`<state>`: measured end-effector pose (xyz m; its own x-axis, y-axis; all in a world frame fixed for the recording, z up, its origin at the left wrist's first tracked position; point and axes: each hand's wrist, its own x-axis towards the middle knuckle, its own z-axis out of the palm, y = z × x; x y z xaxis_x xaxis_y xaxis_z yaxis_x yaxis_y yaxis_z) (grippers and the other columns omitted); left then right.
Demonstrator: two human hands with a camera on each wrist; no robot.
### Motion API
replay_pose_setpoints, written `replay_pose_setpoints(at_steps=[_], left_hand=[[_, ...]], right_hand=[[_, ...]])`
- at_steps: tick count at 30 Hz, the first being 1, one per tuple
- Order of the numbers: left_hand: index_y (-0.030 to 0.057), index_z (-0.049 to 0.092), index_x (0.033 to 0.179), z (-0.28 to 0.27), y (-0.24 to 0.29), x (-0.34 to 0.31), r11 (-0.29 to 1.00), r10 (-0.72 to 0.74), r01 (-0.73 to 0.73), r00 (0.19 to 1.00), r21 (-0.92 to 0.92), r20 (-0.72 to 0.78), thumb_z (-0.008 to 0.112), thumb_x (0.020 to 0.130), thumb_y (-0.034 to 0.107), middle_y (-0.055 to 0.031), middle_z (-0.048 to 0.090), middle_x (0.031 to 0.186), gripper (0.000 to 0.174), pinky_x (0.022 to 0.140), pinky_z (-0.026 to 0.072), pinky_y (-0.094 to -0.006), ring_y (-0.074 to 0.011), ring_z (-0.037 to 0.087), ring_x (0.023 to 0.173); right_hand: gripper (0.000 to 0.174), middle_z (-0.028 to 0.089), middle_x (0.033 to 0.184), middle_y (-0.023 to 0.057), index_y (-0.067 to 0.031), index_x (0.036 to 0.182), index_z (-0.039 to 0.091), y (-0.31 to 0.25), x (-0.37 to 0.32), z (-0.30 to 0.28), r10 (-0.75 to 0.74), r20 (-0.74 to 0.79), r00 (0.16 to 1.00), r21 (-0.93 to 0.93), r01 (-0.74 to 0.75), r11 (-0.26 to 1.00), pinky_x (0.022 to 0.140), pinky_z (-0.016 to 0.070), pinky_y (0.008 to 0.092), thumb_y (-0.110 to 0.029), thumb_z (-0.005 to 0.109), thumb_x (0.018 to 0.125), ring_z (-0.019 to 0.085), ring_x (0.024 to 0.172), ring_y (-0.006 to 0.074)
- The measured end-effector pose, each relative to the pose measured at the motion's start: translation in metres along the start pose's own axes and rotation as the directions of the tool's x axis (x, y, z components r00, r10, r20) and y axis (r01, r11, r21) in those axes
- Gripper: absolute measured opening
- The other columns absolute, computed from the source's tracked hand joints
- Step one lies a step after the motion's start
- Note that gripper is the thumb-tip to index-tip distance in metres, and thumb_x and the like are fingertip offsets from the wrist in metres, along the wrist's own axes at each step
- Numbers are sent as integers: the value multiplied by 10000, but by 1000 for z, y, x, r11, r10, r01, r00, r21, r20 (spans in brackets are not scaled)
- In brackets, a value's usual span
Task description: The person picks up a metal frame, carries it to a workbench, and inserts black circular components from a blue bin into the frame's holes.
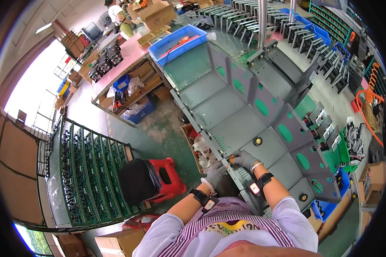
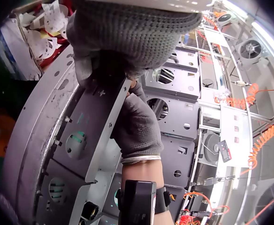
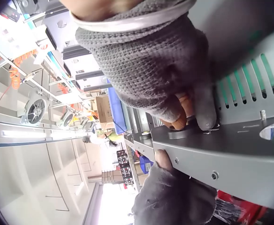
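Note:
Both hands wear grey knit gloves with bare fingertips showing. My right hand [image 1: 244, 159] is on the inner side of the front panel [image 3: 212, 161] of a grey sheet-metal case. Its fingers curl down and pinch a small dark round part [image 3: 177, 134] at the panel. Opposite it, my left hand [image 1: 215, 173] is at the outer side of the same panel, one bare fingertip [image 3: 163, 159] against the metal. I cannot tell whether its other fingers grip anything. A black round part with a brass-coloured centre [image 1: 257, 141] sits in a neighbouring case; another [image 1: 303, 197] lies nearer the right end.
Open grey cases [image 1: 218, 105] with green-showing cut-outs stand in a row on the bench. A blue tray [image 1: 178, 43] stands at their far end. A red stool [image 1: 169, 175] and a green rack of boards [image 1: 94, 175] are on the left. Orange air hoses [image 1: 366, 111] hang right.

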<state>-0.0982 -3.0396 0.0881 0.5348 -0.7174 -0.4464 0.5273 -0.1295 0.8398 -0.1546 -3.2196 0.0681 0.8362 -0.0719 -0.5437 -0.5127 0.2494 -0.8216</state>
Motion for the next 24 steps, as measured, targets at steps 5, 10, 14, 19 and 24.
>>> replay_pose_setpoints(at_steps=[5,10,14,19,24], left_hand=[[7,504,1166,-23,-34,21,982,68,-65,998,177,-8,568,860,178,6,549,996,356,778,417,-238,-95,503,897],[22,567,926,5,6,-2,995,31,-24,997,99,-67,576,837,230,27,524,792,226,654,401,-239,-84,480,730],[26,545,758,15,18,-5,963,88,-59,991,261,-99,557,821,284,3,467,670,266,600,353,-258,-104,428,661],[13,562,789,12,16,-3,937,100,-47,986,345,-136,554,825,247,12,475,684,236,607,360,-251,-98,431,662],[8,590,927,6,8,3,959,50,-14,991,284,-121,544,830,184,18,511,769,206,653,364,-226,-85,441,709]], right_hand=[[399,584,624,74,0,810,616,-1,-2,14,-38,-217,976,-300,-29,953,487,425,281,-394,549,820,530,513,146],[542,573,597,75,2,741,617,-16,-28,4,104,-183,978,-101,-123,987,505,425,314,-513,472,829,525,500,175],[515,568,594,81,0,724,612,-8,-18,7,-96,-300,949,-339,-12,941,472,412,308,-478,462,844,514,488,172],[522,582,627,99,15,762,622,-20,-28,-1,122,-212,970,-137,-153,979,496,439,311,-469,449,852,536,507,181],[552,587,637,89,34,756,618,-20,-37,6,40,-175,984,-214,-78,974,461,431,282,-475,436,863,526,492,163]])
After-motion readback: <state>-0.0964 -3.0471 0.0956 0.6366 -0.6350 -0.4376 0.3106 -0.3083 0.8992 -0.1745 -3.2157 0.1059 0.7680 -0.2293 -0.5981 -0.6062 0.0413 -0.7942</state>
